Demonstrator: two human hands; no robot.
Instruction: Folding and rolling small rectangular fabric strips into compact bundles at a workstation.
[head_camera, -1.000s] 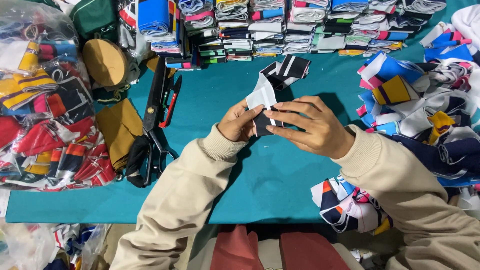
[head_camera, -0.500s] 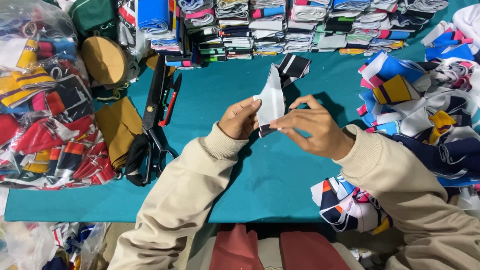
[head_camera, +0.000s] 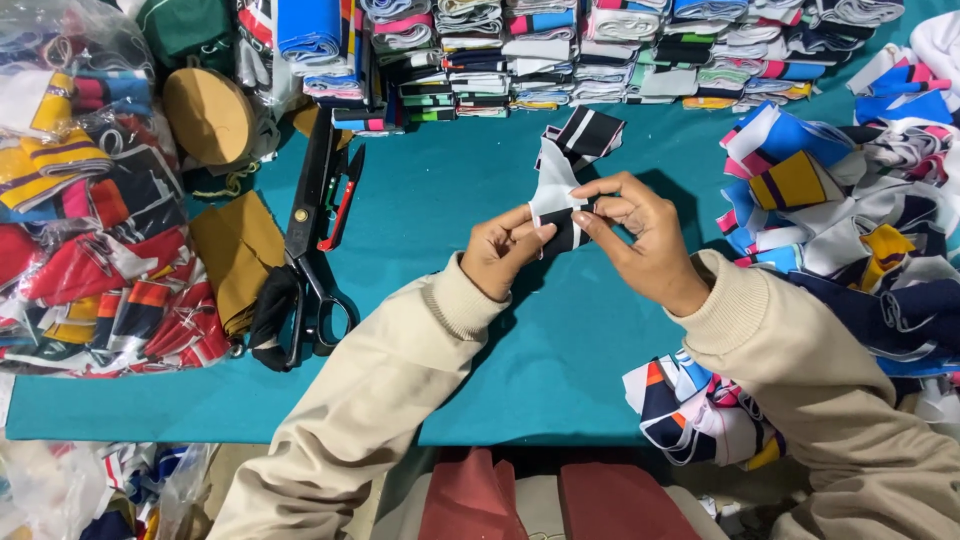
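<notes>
Left hand (head_camera: 505, 250): pinched on the strip (head_camera: 560, 205).
Right hand (head_camera: 640, 235): pinched on its other edge.
Fold: align edges, crease firmly above the counter (head_camera: 450, 200).

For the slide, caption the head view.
Left hand and right hand pinch a black-and-white fabric piece above a teal table.

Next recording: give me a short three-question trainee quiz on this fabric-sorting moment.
1. True or false: both hands grip the same black-and-white fabric piece.
2. Which tool lies on the teal table beyond the left hand: A scissors, B stapler, C iron?
3. On which side of the right hand is the loose pile of blue, white and yellow pieces?

Key: 1 true. 2 A, the large black scissors. 3 Its right side.
</notes>
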